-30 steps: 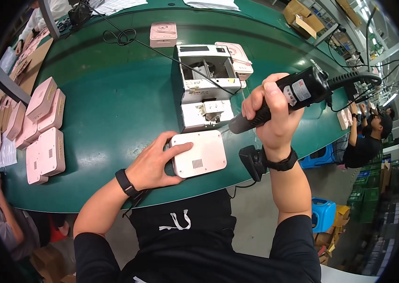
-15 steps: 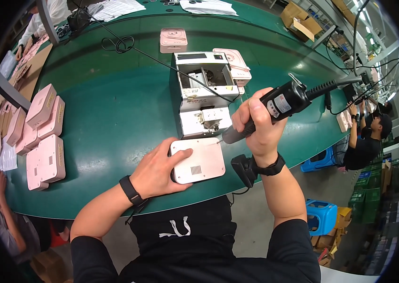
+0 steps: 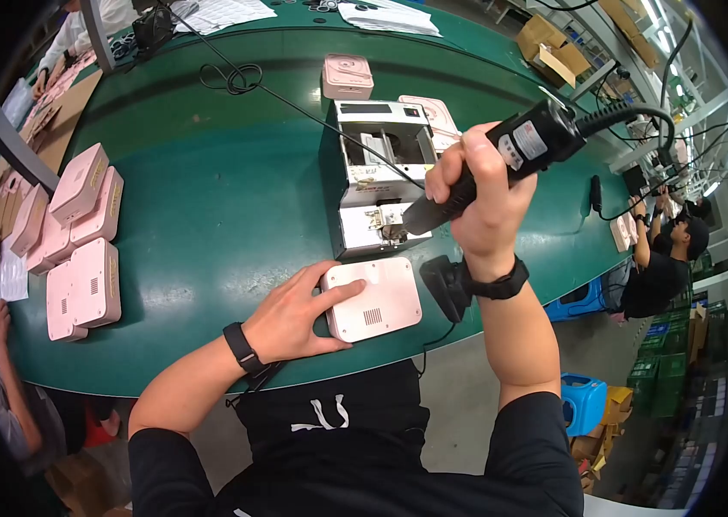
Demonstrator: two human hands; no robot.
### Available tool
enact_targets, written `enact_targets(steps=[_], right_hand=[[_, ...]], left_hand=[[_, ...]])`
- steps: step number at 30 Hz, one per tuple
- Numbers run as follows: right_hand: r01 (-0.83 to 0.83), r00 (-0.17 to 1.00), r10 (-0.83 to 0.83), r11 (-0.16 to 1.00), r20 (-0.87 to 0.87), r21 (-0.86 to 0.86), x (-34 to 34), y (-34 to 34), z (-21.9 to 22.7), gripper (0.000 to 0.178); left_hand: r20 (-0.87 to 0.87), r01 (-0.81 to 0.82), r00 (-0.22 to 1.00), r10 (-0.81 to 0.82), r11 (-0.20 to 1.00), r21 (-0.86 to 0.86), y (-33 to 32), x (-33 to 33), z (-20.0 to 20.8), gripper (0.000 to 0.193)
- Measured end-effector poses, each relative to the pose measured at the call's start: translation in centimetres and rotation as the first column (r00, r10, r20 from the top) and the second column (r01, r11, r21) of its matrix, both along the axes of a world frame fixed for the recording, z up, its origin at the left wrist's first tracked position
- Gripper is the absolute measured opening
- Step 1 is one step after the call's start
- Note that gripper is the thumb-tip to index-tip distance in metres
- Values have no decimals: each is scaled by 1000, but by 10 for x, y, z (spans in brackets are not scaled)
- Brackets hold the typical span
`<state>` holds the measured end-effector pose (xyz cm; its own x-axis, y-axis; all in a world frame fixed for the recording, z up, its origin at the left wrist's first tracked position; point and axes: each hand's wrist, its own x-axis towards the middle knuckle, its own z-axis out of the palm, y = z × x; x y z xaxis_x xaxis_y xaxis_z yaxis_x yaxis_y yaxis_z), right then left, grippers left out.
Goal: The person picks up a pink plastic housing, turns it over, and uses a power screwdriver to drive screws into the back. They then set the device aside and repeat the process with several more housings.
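My left hand (image 3: pixel 291 314) grips the left side of a pale pink box-shaped device (image 3: pixel 392 289) that lies flat near the table's front edge. My thumb and fingers hold its sides, with the index finger across its top, which shows a vent grille and corner screw holes. Raised to the right, my right hand (image 3: pixel 491 202) is wrapped round a black corded electric screwdriver (image 3: pixel 541 138). Its nose points down-left at the front of a metal screw feeder (image 3: pixel 385 172) just behind the device. The hand and tool partly cover the feeder, and the bit's tip is hard to make out.
Several pink devices (image 3: pixel 84 289) are stacked at the left; two more, one pink unit (image 3: pixel 348 76) and another (image 3: pixel 429 116), stand behind the feeder. A black cable (image 3: pixel 295 112) runs over the green table (image 3: pixel 209 189). Co-workers sit at both sides. A blue stool (image 3: pixel 584 403) stands lower right.
The screwdriver has lifted off the device's far right corner and moved up to the feeder's front. My left hand has stayed on the device. The view has shifted slightly.
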<state>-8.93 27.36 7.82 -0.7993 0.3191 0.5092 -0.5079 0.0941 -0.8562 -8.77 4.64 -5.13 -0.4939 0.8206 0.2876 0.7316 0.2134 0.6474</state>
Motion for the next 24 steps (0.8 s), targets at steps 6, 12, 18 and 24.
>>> enact_targets(steps=[6, 12, 18, 24], right_hand=[[-110, 993, 112, 992, 43, -59, 18, -7, -3, 14], [-122, 990, 125, 991, 66, -48, 17, -20, -17, 13], [-144, 987, 151, 983, 53, -115, 12, -14, -31, 13], [-155, 987, 159, 983, 34, -102, 18, -16, -33, 14]], left_hand=[[7, 1, 1000, -1, 1000, 16, -3, -1, -1, 80], [55, 8, 998, -8, 1000, -3, -3, 0, -3, 79], [15, 5, 1000, -5, 1000, 16, -2, -2, -1, 79], [-5, 3, 1000, -3, 1000, 8, -1, 2, -3, 81]])
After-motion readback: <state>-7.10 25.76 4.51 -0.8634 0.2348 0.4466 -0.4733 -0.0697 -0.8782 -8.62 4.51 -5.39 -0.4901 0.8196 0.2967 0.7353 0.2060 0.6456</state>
